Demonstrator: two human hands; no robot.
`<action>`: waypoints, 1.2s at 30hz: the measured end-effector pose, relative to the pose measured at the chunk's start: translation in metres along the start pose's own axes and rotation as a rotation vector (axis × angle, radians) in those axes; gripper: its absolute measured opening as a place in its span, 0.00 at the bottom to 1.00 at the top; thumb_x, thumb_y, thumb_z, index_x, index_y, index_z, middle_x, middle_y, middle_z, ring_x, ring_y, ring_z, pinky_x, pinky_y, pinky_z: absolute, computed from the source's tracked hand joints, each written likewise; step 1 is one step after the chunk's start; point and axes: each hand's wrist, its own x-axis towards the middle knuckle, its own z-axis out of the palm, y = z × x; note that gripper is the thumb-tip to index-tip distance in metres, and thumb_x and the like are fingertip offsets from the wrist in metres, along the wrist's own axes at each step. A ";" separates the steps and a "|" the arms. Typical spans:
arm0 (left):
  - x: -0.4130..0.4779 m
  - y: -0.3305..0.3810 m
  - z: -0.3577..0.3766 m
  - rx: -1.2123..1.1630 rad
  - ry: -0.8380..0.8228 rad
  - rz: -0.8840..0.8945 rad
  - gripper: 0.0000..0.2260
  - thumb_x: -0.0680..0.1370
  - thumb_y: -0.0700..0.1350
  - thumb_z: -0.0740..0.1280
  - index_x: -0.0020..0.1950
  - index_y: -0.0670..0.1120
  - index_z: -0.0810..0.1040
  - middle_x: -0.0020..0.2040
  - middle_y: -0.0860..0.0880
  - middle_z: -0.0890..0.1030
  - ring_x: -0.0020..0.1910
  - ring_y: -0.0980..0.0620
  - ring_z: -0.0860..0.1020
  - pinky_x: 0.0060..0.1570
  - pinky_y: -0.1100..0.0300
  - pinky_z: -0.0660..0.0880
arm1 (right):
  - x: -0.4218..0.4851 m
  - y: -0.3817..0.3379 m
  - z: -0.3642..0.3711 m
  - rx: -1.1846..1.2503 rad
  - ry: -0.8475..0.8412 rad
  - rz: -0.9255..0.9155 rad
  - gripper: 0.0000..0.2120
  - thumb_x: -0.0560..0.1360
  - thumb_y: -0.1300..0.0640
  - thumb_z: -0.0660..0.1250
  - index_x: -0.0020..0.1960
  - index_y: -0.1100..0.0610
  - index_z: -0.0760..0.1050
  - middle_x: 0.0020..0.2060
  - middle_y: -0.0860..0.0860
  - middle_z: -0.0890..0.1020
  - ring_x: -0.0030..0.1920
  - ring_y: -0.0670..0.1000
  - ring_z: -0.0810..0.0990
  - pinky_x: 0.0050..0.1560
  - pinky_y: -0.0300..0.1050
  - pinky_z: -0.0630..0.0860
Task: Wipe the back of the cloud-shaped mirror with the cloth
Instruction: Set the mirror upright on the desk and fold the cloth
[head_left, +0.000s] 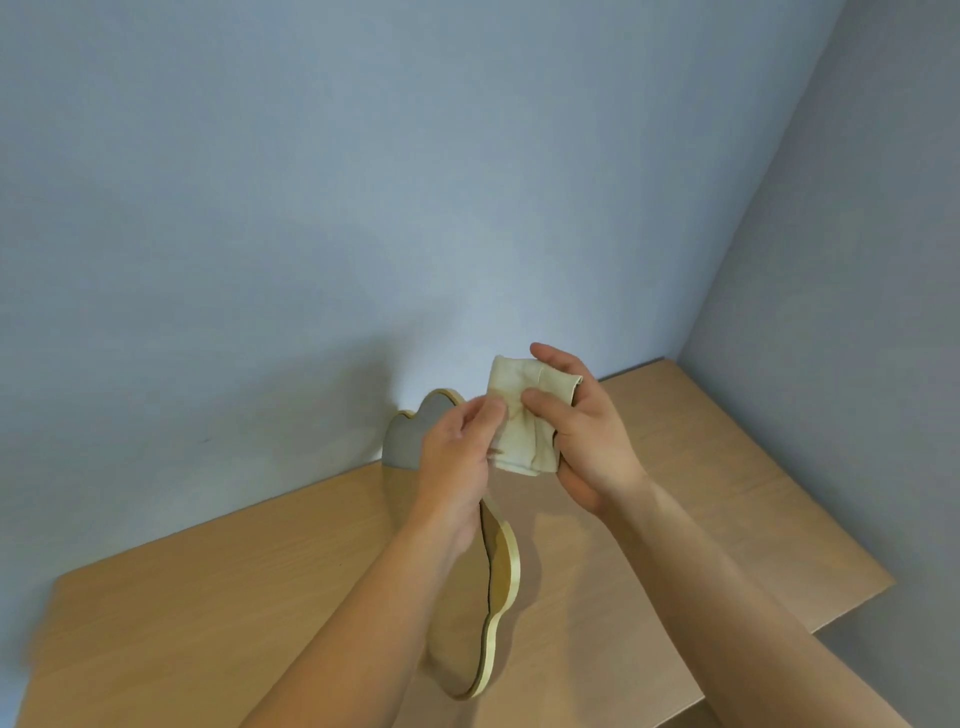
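Observation:
A cream cloth (524, 415), folded into a pad, is held up above the table by both hands. My right hand (587, 441) grips it from the right with the thumb pressed on its front. My left hand (457, 457) pinches its left edge. Below them the cloud-shaped mirror (405, 441) with a pale wooden rim (511, 566) lies on the wooden table (208, 597), its glass side up and reflecting the wall. My left forearm covers the mirror's middle. Neither hand touches the mirror.
The table stands in a corner between a blue wall behind and a grey-blue wall on the right. Its right edge (852, 603) drops off near my right forearm.

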 end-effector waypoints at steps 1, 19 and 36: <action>-0.002 0.005 -0.004 -0.028 -0.009 -0.003 0.08 0.83 0.46 0.70 0.51 0.47 0.90 0.53 0.43 0.90 0.53 0.47 0.87 0.60 0.47 0.82 | 0.000 0.000 0.010 -0.012 -0.009 0.008 0.21 0.78 0.66 0.66 0.68 0.50 0.75 0.53 0.57 0.85 0.54 0.58 0.86 0.51 0.55 0.84; -0.030 0.051 -0.217 -0.181 0.381 0.047 0.03 0.79 0.36 0.74 0.46 0.40 0.88 0.45 0.42 0.91 0.46 0.40 0.89 0.46 0.46 0.86 | 0.025 0.072 0.219 -0.225 -0.119 0.330 0.15 0.72 0.69 0.75 0.58 0.68 0.81 0.53 0.63 0.87 0.53 0.63 0.87 0.51 0.57 0.85; -0.050 -0.025 -0.485 -0.309 0.664 -0.146 0.03 0.81 0.36 0.72 0.49 0.41 0.84 0.49 0.41 0.88 0.43 0.45 0.87 0.30 0.59 0.82 | 0.031 0.323 0.392 -0.330 -0.238 0.666 0.11 0.75 0.67 0.73 0.56 0.71 0.80 0.52 0.64 0.87 0.52 0.63 0.87 0.54 0.59 0.84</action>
